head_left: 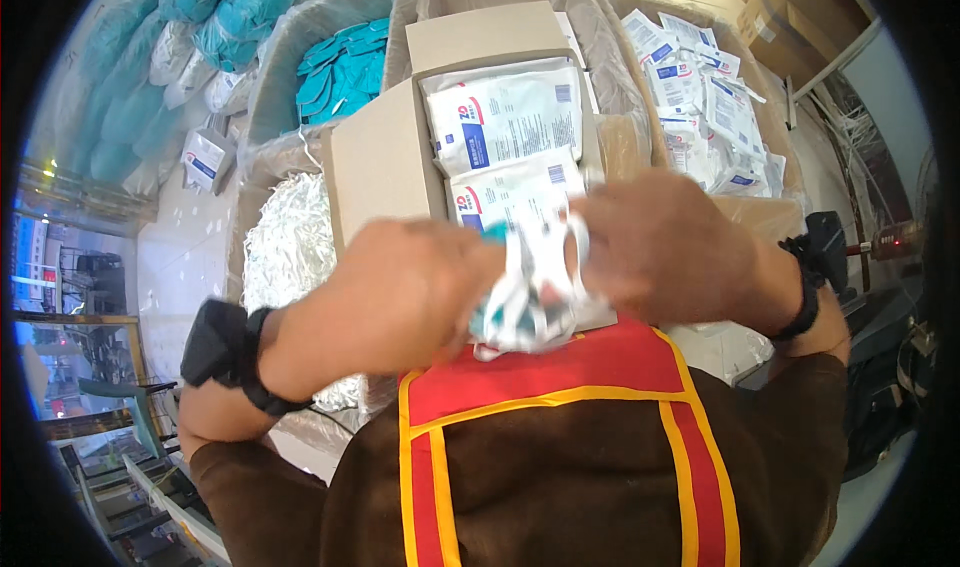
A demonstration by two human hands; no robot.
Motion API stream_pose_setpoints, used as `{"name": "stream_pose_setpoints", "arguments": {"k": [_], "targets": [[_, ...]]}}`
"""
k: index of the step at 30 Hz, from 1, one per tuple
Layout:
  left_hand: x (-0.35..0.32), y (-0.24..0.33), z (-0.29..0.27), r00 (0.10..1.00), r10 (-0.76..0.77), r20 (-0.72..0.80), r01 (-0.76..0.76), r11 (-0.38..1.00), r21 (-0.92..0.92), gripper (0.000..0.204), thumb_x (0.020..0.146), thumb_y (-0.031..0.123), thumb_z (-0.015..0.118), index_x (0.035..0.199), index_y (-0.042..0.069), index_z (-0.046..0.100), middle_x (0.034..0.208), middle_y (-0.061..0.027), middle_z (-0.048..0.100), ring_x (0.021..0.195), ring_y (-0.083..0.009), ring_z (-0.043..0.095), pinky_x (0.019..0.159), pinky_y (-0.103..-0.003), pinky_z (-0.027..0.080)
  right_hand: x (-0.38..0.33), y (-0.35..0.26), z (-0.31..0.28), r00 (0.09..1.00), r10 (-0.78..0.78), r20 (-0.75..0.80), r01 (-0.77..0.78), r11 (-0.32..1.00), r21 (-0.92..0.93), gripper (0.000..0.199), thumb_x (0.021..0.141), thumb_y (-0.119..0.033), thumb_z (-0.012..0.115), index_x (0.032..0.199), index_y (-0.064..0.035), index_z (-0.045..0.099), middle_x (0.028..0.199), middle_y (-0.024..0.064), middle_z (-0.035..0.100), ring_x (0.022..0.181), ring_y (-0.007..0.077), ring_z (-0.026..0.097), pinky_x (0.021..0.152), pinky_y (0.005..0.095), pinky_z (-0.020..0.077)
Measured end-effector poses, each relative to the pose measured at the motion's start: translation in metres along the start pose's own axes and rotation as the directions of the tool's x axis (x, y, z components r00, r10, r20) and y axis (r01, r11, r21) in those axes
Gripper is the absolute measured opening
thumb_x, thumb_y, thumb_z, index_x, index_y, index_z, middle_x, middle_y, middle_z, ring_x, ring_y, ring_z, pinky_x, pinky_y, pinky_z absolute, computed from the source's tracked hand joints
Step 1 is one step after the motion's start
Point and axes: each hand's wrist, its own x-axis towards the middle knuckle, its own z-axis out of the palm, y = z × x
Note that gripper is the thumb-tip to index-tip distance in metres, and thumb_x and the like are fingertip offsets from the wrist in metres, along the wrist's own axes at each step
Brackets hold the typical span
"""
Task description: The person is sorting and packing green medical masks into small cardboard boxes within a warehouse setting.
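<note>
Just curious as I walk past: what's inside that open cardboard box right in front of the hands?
The open cardboard box holds flat white sealed packets with blue and red print, stacked. Both hands and their bundle cover its near end, and lower layers are hidden.

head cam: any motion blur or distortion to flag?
Head view: both hands, left hand and right hand, and the white-and-teal bundle between them are motion-smeared; the white packets in the open carton stay sharp; fisheye bends carton edges, black vignette at the rim.
</note>
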Motion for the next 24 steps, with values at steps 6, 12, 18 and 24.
{"name": "stream_pose_setpoints", "arguments": {"k": [6,12,18,24], "targets": [[-0.039,0.040,-0.040,0.948,0.285,0.144,-0.298,0.951,0.084,0.017,0.066,0.016,0.063,0.072,0.013,0.048,0.061,-0.0003,0.039,0.052,-0.0132,0.051,0.039,-0.026,0.039,-0.026,-0.014,-0.047,0.906,-0.273,0.324,0.131,0.908,0.399,0.015,0.076,-0.024,0.065,0.073,-0.0095,0.061,0.072,0.0055,0.057,0.066,0.0216,0.064,0.047,0.0324,0.0479],[-0.065,0.036,-0.051,0.952,0.244,0.183,-0.257,0.965,0.049,0.022,0.060,0.016,0.067,0.070,0.013,0.048,0.061,-0.0015,0.040,0.052,-0.0162,0.051,0.041,-0.028,0.041,-0.058,-0.011,-0.033,0.951,-0.126,0.282,-0.051,0.837,0.545,0.023,0.079,-0.031,0.066,0.071,-0.0108,0.062,0.072,0.0058,0.060,0.063,0.0212,0.064,0.048,0.0326,0.0478],[-0.073,-0.001,-0.038,0.991,-0.131,-0.008,0.129,0.955,0.269,0.023,0.060,0.008,0.067,0.074,0.011,0.048,0.067,-0.0056,0.047,0.060,-0.0255,0.055,0.050,-0.038,0.045,-0.062,0.010,-0.004,0.963,0.219,0.156,-0.269,0.788,0.554,0.021,0.083,-0.025,0.071,0.083,-0.0060,0.062,0.073,0.0127,0.061,0.062,0.0304,0.060,0.054,0.0385,0.0465],[-0.016,-0.021,-0.038,0.982,0.038,-0.184,0.075,0.818,0.570,0.017,0.070,0.010,0.062,0.078,0.012,0.047,0.069,-0.0042,0.046,0.065,-0.0219,0.055,0.052,-0.035,0.046,-0.029,0.049,0.070,0.731,0.618,0.289,-0.245,-0.157,0.957,0.026,0.095,-0.028,0.054,0.105,-0.0049,0.061,0.087,0.0021,0.063,0.070,0.0098,0.059,0.063,0.0252,0.0476]]}}
